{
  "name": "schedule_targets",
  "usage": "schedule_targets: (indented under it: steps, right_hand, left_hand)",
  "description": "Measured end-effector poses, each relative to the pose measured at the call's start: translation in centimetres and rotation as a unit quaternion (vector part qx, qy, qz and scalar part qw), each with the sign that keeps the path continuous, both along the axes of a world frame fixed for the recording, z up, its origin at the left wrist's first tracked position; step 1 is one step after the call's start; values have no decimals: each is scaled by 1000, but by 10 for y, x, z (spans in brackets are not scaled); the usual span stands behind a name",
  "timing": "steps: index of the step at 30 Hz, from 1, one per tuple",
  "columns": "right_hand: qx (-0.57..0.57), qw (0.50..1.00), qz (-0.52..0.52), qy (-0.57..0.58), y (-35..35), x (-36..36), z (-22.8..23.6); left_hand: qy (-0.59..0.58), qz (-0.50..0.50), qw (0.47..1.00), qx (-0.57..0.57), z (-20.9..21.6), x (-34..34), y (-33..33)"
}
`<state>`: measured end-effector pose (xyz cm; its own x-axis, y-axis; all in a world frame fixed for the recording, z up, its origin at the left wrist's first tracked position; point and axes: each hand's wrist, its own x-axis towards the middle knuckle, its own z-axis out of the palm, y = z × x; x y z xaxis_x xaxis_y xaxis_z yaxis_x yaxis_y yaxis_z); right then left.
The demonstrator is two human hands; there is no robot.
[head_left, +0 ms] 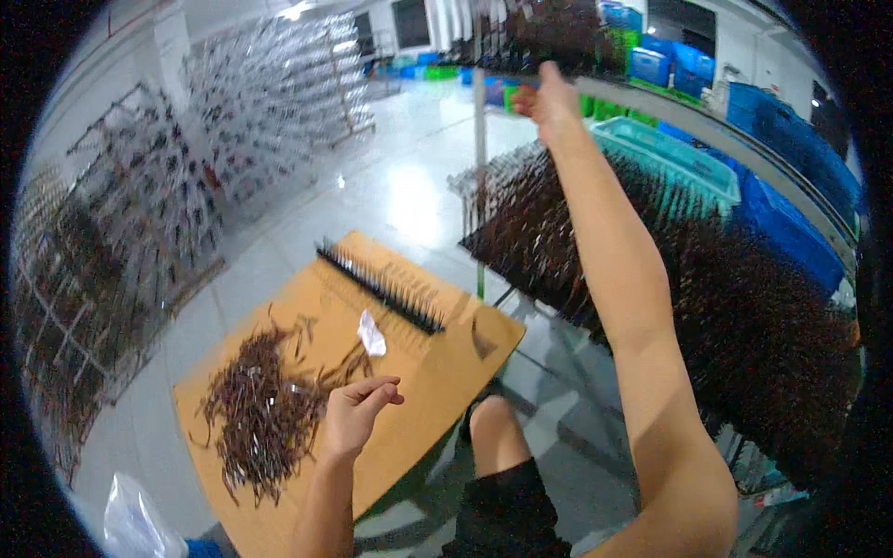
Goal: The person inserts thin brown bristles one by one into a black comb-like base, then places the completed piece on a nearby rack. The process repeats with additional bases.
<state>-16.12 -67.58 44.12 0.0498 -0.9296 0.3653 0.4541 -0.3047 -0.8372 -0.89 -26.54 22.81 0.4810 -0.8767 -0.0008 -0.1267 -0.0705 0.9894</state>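
My left hand [361,409] is over the tan cardboard-like tabletop [437,363], fingers curled together and thumb pressed in; whether anything small is pinched there is hidden. Beside it lies a heap of thin dark brown strips [265,409]. A crumpled white scrap [371,335] rests just beyond the hand. Farther back on the table is a long black bar with a row of upright pins [381,290]. My right arm stretches far forward, its hand [553,107] raised just below the dark load on an upper rack shelf. Motion smears its fingers, and no held thing shows.
On the right, a metal rack carries a dense mass of dark brown pieces [744,307] and a turquoise basket [665,158]. Blue bins [791,121] stand behind it. Racks of blurred, shiny pieces [270,102] line the left. A clear plastic bag [135,521] sits at lower left.
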Motion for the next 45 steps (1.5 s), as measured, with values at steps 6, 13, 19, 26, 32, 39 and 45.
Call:
schedule_targets:
  steps: [6, 13, 19, 26, 32, 39, 45]
  right_hand:
    - [-152, 863, 104, 471, 99, 94, -227]
    - [-182, 751, -35, 634, 140, 108, -412]
    - [5, 874, -38, 484, 143, 148, -446]
    - [-25, 849, -162, 503, 103, 169, -501]
    - [-258, 814, -156, 496, 144, 187, -447]
    - [138, 963, 230, 26, 231, 243, -313]
    - [-188, 901, 287, 263, 302, 128, -302]
  left_hand:
    - [261, 139, 954, 47, -116, -3, 105]
    - [372, 180, 903, 116, -197, -34, 211]
    - [451, 197, 867, 80, -196, -57, 229]
    - [465, 162, 870, -23, -193, -54, 193]
    - [306, 163, 938, -7, -185, -38, 199]
    - [274, 118, 954, -36, -154, 3, 139]
    - [329, 153, 917, -164, -157, 22, 133]
